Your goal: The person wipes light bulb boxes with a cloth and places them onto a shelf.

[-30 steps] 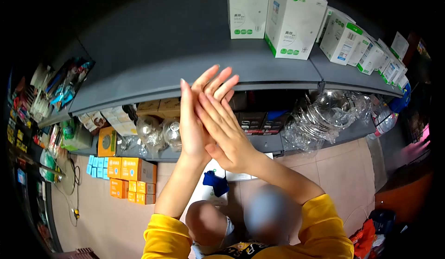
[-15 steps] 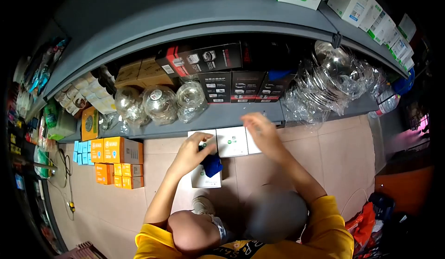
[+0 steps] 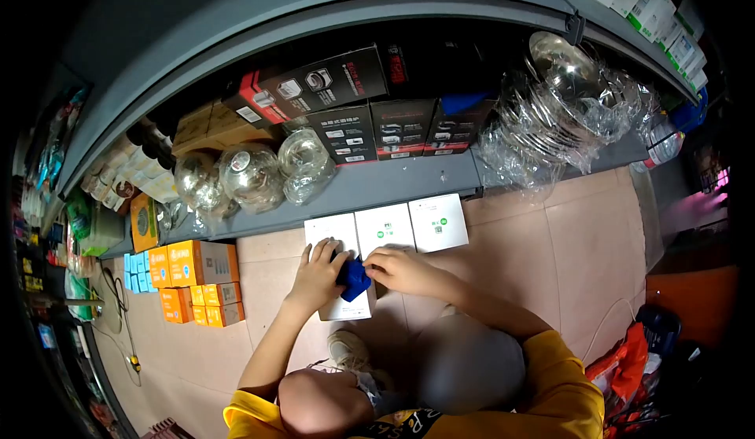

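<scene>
A dark blue cloth point(image 3: 355, 280) lies on a white box point(image 3: 348, 308) on the floor. My left hand point(image 3: 318, 272) rests at the cloth's left side, its fingers bent over the box top and the cloth's edge. My right hand point(image 3: 391, 269) touches the cloth's right edge, with thumb and fingers pinched together on it. Behind the hands, more white boxes with small green logos point(image 3: 385, 228) stand side by side along the foot of the shelf.
Orange boxes point(image 3: 212, 264) and small light blue boxes point(image 3: 137, 270) are stacked at left. The grey shelf point(image 3: 393, 190) holds black boxes point(image 3: 399, 128), wrapped metal bowls point(image 3: 252, 178) and wrapped steel lids point(image 3: 543, 132). A red bag point(image 3: 629, 364) lies at lower right.
Both hands, pressed together in the air at first, have parted and come down to the blue cloth. The view has tilted down towards the floor and lower shelf.
</scene>
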